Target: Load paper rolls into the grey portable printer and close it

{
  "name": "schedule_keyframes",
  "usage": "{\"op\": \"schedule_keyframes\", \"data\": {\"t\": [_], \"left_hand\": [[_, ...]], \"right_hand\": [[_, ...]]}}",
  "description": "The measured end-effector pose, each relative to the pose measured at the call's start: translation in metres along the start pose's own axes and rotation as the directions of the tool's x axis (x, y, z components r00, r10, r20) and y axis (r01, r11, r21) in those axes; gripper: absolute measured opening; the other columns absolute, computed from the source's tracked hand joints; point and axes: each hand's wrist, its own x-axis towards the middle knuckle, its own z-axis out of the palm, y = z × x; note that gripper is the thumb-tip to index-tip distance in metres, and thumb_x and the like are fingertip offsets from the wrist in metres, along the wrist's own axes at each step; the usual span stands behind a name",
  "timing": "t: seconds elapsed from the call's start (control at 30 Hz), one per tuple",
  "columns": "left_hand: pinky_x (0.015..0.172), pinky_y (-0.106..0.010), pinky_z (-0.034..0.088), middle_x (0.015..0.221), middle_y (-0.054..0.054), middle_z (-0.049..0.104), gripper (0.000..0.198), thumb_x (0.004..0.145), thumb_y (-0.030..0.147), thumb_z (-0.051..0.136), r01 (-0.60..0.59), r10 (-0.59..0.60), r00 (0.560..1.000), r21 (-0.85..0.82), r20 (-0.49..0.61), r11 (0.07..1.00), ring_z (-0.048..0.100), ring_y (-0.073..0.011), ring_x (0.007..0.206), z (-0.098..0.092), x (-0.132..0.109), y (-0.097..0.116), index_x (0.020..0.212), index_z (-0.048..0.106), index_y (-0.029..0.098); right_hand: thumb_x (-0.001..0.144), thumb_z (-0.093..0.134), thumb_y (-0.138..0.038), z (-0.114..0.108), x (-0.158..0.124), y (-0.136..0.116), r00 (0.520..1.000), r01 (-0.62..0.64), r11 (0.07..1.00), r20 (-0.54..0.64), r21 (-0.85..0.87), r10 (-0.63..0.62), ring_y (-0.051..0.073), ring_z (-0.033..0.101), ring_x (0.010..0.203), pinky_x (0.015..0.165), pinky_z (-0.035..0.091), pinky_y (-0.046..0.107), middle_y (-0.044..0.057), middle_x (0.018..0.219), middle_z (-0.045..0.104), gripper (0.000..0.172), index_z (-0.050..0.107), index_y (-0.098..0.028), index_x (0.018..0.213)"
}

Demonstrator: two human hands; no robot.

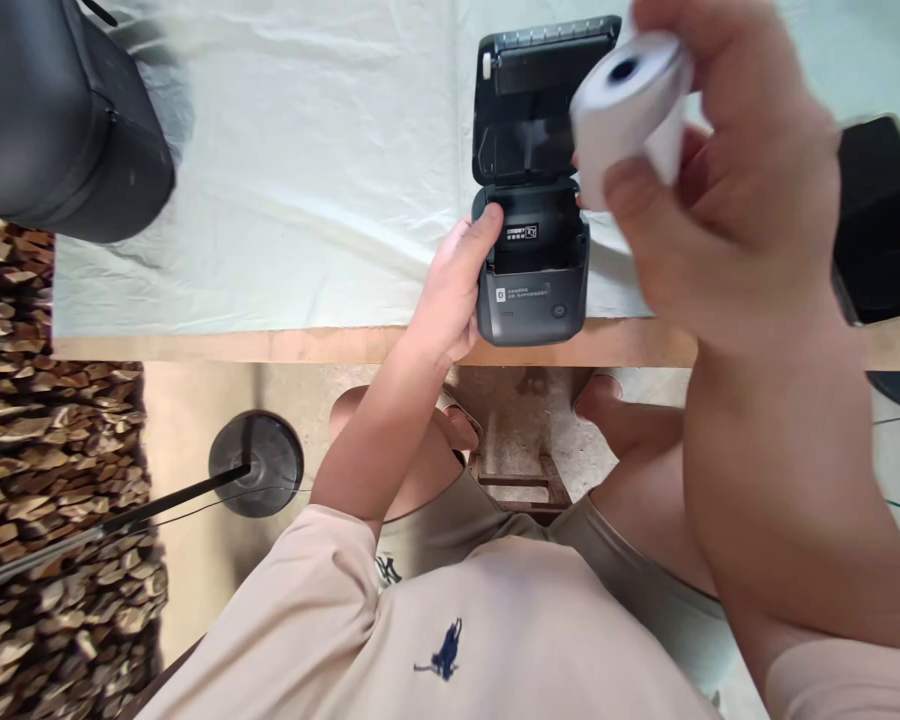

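A small black label printer [534, 300] sits near the table's front edge with its lid [544, 110] swung up and back. Its inner compartment shows a small printed label and no roll. My left hand [461, 275] grips the printer's left side, thumb over the compartment's rim. Raised above and to the right of the printer, my right hand [742, 190] holds a white paper roll [622, 120] between thumb and fingers, slightly blurred. The roll's dark core hole faces up, and the roll covers part of the lid's right edge.
On the right of the cloth-covered table [307, 180] lies a dark phone [885, 220]. A black case or bag [67, 130] stands at the far left. Below the table edge are a round black stand base [255, 462] and stacked wood [45, 400].
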Motion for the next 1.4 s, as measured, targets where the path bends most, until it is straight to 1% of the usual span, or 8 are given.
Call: {"op": "schedule_keyframes", "data": {"t": [0.1, 0.33, 0.5, 0.73, 0.83, 0.97, 1.17, 1.4], "left_hand": [[0.090, -0.033, 0.060, 0.083, -0.002, 0.069, 0.033, 0.095, 0.045, 0.051, -0.013, 0.013, 1.000, 0.015, -0.029, 1.000, 0.068, -0.0224, 0.113, 0.000, 0.000, -0.001, 0.098, 0.067, 0.017], [0.088, -0.026, 0.057, 0.077, 0.001, 0.062, 0.026, 0.095, 0.043, 0.054, 0.001, 0.004, 0.997, 0.055, -0.080, 0.998, 0.070, -0.0174, 0.104, 0.003, -0.004, -0.001, 0.094, 0.060, 0.017], [0.072, -0.022, 0.055, 0.081, 0.000, 0.066, 0.018, 0.094, 0.036, 0.056, -0.018, 0.015, 0.999, 0.065, 0.050, 0.998, 0.070, -0.0138, 0.081, -0.001, -0.006, 0.002, 0.101, 0.057, 0.019], [0.071, -0.020, 0.054, 0.086, 0.003, 0.067, 0.018, 0.089, 0.025, 0.060, -0.032, 0.034, 0.990, -0.015, 0.135, 0.999, 0.070, -0.0128, 0.085, -0.009, -0.003, 0.003, 0.106, 0.056, 0.024], [0.087, -0.026, 0.057, 0.099, 0.004, 0.068, 0.038, 0.081, 0.016, 0.066, -0.049, 0.046, 0.993, 0.017, 0.112, 0.999, 0.070, -0.0166, 0.103, -0.010, -0.004, 0.002, 0.114, 0.054, 0.027], [0.106, -0.038, 0.051, 0.115, 0.002, 0.066, 0.072, 0.072, 0.010, 0.072, -0.031, 0.030, 0.999, 0.023, 0.034, 0.999, 0.061, -0.0231, 0.127, -0.008, -0.007, 0.002, 0.135, 0.043, 0.033], [0.106, -0.041, 0.050, 0.128, -0.001, 0.062, 0.089, 0.067, 0.012, 0.076, -0.058, 0.058, 0.998, 0.041, 0.000, 0.997, 0.058, -0.0252, 0.131, -0.001, -0.012, 0.001, 0.143, 0.037, 0.037], [0.107, -0.034, 0.049, 0.117, 0.001, 0.067, 0.031, 0.088, 0.036, 0.056, -0.202, 0.202, 0.979, -0.036, -0.001, 0.979, 0.049, -0.0235, 0.139, -0.001, -0.008, 0.001, 0.118, 0.060, 0.032]], "right_hand": [[0.084, 0.056, -0.021, 0.004, -0.002, 0.000, 0.977, 0.205, 0.927, 0.125, -0.312, -0.174, 0.019, 0.058, 0.115, 0.099, 0.052, 0.037, 0.006, 0.127, 0.058, 0.043, 0.052, -0.024, 0.127], [0.086, 0.049, -0.019, 0.016, -0.002, 0.010, 0.979, 0.188, 0.814, 0.167, -0.550, -0.113, 0.018, 0.061, 0.084, 0.073, 0.048, 0.035, 0.003, 0.099, 0.065, 0.016, 0.058, -0.024, 0.098], [0.085, 0.054, -0.021, 0.021, -0.008, 0.019, 0.972, 0.229, 0.803, 0.089, -0.551, -0.216, 0.020, 0.066, 0.087, 0.082, 0.051, 0.039, 0.000, 0.085, 0.069, 0.009, 0.063, -0.022, 0.085], [0.085, 0.065, -0.027, 0.032, -0.027, 0.025, 0.873, 0.436, 0.807, -0.029, -0.399, -0.486, 0.021, 0.064, 0.109, 0.094, 0.052, 0.042, -0.001, 0.089, 0.071, 0.006, 0.068, -0.027, 0.090], [0.088, 0.061, -0.037, 0.034, -0.030, 0.030, 0.905, 0.365, 0.883, -0.110, -0.297, -0.411, 0.021, 0.061, 0.112, 0.100, 0.051, 0.044, 0.003, 0.100, 0.067, 0.013, 0.067, -0.028, 0.095], [0.087, 0.061, -0.049, 0.038, -0.033, 0.040, 0.967, 0.018, 1.000, -0.255, 0.005, -0.016, 0.017, 0.061, 0.108, 0.085, 0.057, 0.034, 0.006, 0.117, 0.057, 0.037, 0.053, -0.029, 0.117], [0.079, 0.071, -0.045, 0.040, -0.041, 0.045, 0.955, -0.296, 0.932, 0.065, 0.208, 0.288, 0.014, 0.066, 0.086, 0.066, 0.058, 0.026, 0.004, 0.118, 0.060, 0.075, 0.030, -0.035, 0.141], [0.075, 0.074, -0.038, 0.037, -0.046, 0.044, 0.932, -0.338, 0.895, 0.234, 0.291, 0.276, 0.011, 0.065, 0.081, 0.060, 0.058, 0.022, 0.002, 0.131, 0.055, 0.095, 0.012, -0.045, 0.147]]}}
